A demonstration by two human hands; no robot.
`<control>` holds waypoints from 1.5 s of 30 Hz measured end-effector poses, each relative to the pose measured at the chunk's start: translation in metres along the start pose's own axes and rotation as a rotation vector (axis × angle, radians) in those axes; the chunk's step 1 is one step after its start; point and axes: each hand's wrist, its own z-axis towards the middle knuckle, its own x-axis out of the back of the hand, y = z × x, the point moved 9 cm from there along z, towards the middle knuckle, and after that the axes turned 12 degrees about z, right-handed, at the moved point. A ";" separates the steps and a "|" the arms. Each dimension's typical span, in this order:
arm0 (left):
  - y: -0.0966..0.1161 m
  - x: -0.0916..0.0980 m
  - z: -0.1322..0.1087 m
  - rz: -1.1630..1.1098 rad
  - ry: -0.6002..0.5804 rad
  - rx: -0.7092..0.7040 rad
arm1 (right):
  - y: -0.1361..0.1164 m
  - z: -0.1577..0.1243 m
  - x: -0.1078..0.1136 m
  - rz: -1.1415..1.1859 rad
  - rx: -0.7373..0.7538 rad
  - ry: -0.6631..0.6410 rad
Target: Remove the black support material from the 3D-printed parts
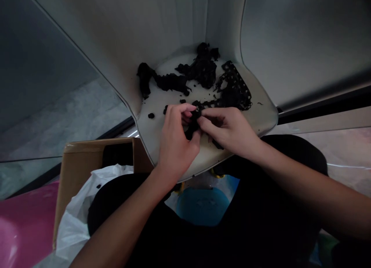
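A white curved plastic seat (158, 104) holds several clumps of black, stringy material, which might be dried seaweed or fabric. One long clump (165, 82) lies at the left and a heap (201, 69) at the back. A net-like strip (234, 90) lies to the right. My left hand (176, 140) and my right hand (228, 131) meet over the seat's front edge. Both pinch a small black piece (194, 123), and a thin strand runs from it towards the net-like strip. Small black bits (151, 115) are scattered on the seat.
A cardboard box (78, 175) lined with a white plastic bag (78, 210) stands at lower left, beside a pink object (26, 225). A blue basin (202, 206) sits below the seat, past my dark-clothed legs (121, 206). The seat's curved back rises behind the clumps.
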 end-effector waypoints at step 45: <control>-0.025 0.008 0.009 -0.143 0.003 0.295 | -0.030 -0.020 -0.015 -0.652 0.475 0.135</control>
